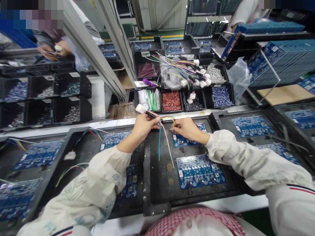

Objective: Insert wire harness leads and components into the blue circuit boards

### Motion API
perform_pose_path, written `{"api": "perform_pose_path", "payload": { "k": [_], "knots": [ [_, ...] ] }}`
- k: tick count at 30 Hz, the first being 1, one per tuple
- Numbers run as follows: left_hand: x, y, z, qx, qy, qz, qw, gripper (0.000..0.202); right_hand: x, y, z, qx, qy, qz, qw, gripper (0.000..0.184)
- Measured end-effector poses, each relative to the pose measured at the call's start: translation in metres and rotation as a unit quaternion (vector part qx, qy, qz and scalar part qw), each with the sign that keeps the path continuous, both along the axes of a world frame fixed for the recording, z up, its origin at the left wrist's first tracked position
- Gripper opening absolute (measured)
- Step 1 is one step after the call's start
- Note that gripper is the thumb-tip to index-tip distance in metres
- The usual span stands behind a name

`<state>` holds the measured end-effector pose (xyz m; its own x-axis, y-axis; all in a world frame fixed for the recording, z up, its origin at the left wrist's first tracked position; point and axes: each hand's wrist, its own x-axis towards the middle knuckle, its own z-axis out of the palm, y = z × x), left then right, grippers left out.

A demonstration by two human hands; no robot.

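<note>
My left hand point(145, 125) is closed around the black-sleeved part of a wire harness point(151, 114), whose white connector point(140, 108) sticks out past my fingers. Teal and white wires hang down from it over the black tray point(157, 183). My right hand point(185, 128) pinches the harness's yellow and black wires at the left edge of the upper blue circuit board point(189, 140). The fingertips partly cover the wire ends, so I cannot tell whether they touch the board. Below lies a second circuit board point(200, 172) in the same tray.
Behind the tray stand parts bins with red components point(171, 101), blue components point(222, 96) and a pile of wire harnesses point(182, 67). A slanted metal post point(110, 49) rises at the left. Racked boards point(283, 65) stand at the right. Another person's hands point(52, 50) work at the far left.
</note>
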<state>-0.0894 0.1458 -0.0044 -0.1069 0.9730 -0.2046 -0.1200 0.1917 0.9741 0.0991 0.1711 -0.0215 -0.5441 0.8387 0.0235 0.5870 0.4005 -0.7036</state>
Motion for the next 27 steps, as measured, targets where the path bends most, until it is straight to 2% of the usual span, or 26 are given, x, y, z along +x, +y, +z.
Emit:
{"api": "perform_pose_path", "payload": {
  "k": [9,13,16,18,19,21,23,24,27],
  "knots": [
    [0.000,0.000,0.000,-0.001,-0.020,-0.005,1.000,0.030,-0.001,0.002,-0.004,0.016,-0.015,-0.008,1.000,0.005],
    [0.000,0.000,0.000,-0.002,-0.016,-0.004,1.000,0.030,0.003,-0.004,0.003,0.008,-0.043,-0.003,0.999,0.005],
    [0.001,0.000,-0.001,-0.001,-0.012,0.018,1.000,0.028,0.016,-0.024,0.014,-0.063,-0.069,0.071,0.993,0.016],
    [0.002,0.001,-0.001,0.000,-0.007,0.035,0.999,0.025,0.024,-0.036,0.019,-0.139,-0.061,0.139,0.979,0.015],
    [0.003,0.002,-0.001,0.002,-0.003,0.040,0.999,0.024,0.027,-0.038,0.019,-0.163,-0.049,0.144,0.975,0.013],
    [0.004,0.003,-0.001,0.003,0.006,0.043,0.999,0.022,0.031,-0.032,0.017,-0.151,-0.017,0.071,0.986,0.013],
    [0.006,0.003,0.000,0.000,0.013,0.040,0.999,0.021,0.033,-0.016,0.012,-0.087,0.004,-0.039,0.995,0.012],
    [0.006,0.003,0.001,-0.003,0.015,0.038,0.999,0.022,0.033,-0.007,0.008,-0.056,0.005,-0.074,0.996,0.011],
    [0.007,0.002,0.002,0.000,0.019,0.035,0.999,0.023,0.035,0.012,0.000,-0.010,-0.007,-0.101,0.995,0.007]
  ]
}}
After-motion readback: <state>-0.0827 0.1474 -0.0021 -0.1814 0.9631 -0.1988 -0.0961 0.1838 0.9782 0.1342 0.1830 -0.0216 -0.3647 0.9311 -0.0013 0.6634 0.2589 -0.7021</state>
